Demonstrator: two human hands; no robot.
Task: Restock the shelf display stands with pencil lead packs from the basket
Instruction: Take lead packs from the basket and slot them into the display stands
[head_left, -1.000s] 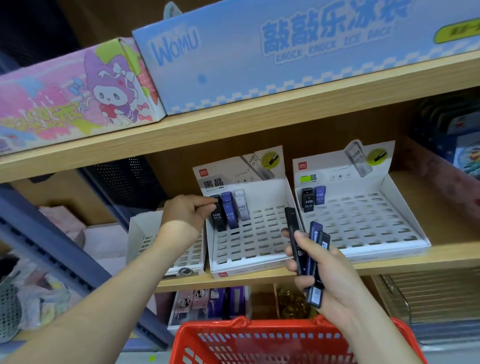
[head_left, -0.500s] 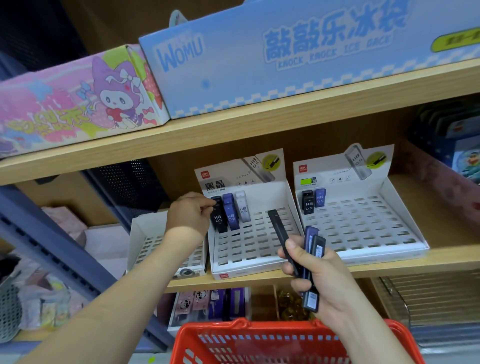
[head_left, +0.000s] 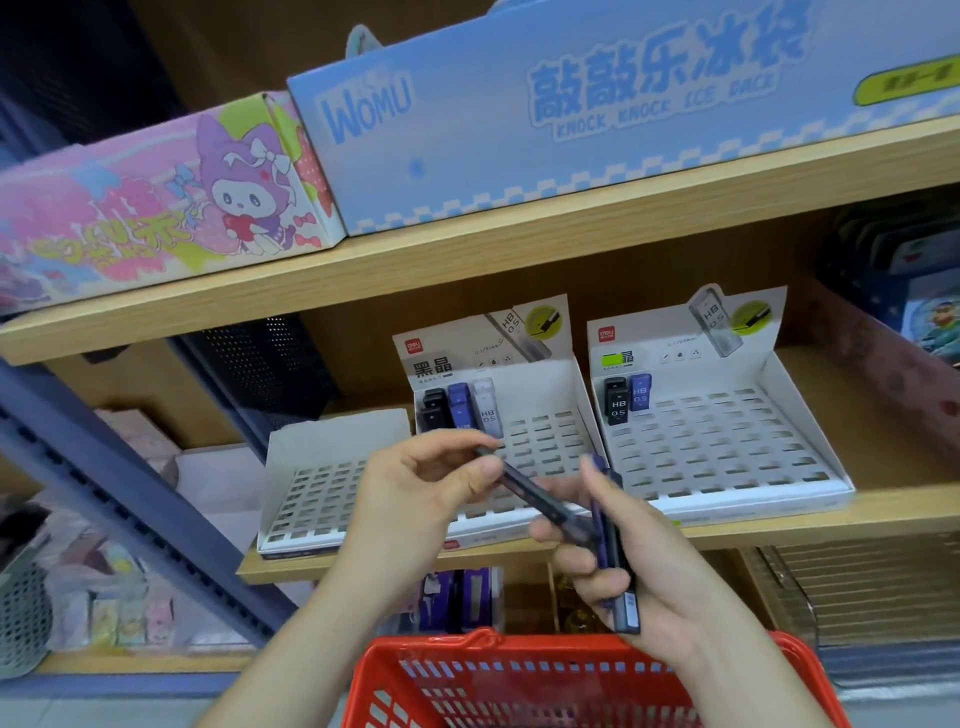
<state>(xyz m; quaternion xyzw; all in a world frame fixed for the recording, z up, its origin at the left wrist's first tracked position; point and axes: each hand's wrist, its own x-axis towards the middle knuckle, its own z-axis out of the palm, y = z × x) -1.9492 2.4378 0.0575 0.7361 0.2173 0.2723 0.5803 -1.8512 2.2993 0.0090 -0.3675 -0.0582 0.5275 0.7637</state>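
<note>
Wooden shelf (head_left: 519, 270) at chest height; blue "WOMU / KNOCK KNOCK ICE PACK" carton (head_left: 597, 104) and pink cartoon box (head_left: 156, 208) on top; three white slotted display stands below. Middle stand (head_left: 540, 441), headed "HB 0.5", is partly blocked by both hands; right stand (head_left: 727, 441) holds two "HB 0.5" packs at its back-left. Left hand (head_left: 415, 499) pinches a dark lead pack (head_left: 530, 491) between thumb and fingertips; right hand (head_left: 639, 566) is clenched round a bundle of packs (head_left: 615, 571). Red basket (head_left: 519, 680) directly beneath the fingers.

Left hand (head_left: 436, 483) pinching, right hand (head_left: 618, 566) clenched, fingertips meeting.
</note>
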